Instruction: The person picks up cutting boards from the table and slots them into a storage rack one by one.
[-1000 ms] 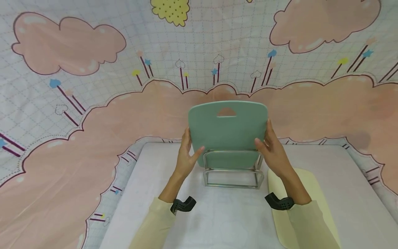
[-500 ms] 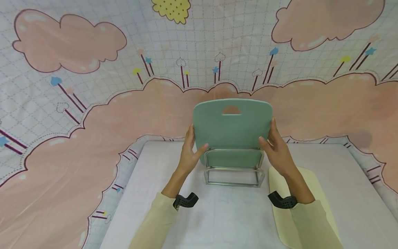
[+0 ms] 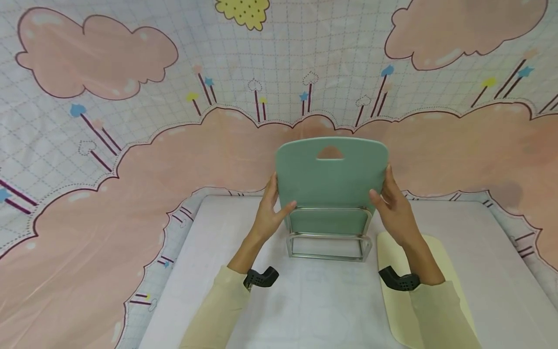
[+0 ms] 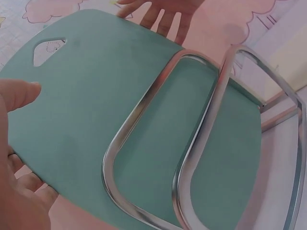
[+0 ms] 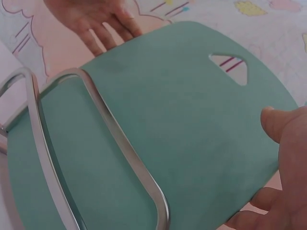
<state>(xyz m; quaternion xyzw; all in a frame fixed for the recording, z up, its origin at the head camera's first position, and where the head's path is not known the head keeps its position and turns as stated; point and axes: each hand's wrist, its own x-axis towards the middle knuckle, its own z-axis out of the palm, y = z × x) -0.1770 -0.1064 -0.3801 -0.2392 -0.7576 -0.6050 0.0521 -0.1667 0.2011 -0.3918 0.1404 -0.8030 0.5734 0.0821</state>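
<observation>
A green cutting board [image 3: 331, 179] with a handle slot stands on edge in a metal wire rack [image 3: 330, 258], leaning slightly back. My left hand [image 3: 268, 213] holds its left edge, thumb over the front face and the other fingers at the edge and partly behind. At the right edge my right hand [image 3: 396, 213] holds it the same way. The left wrist view shows the rack's bent bars crossing the lower part of the green board [image 4: 81, 120]. In the right wrist view, the fingertips of the left hand [image 5: 98, 21] meet the far edge.
A pale yellow board [image 3: 398, 310] lies flat on the white table [image 3: 322, 310], partly under the right forearm. Behind the table hangs a cloth [image 3: 209, 150] printed with clouds. A black band [image 3: 261, 277] sits on each wrist.
The green cutting board and both hands have shifted a little to the right relative to the rack. The head view has also moved slightly. Both hands keep their hold.
</observation>
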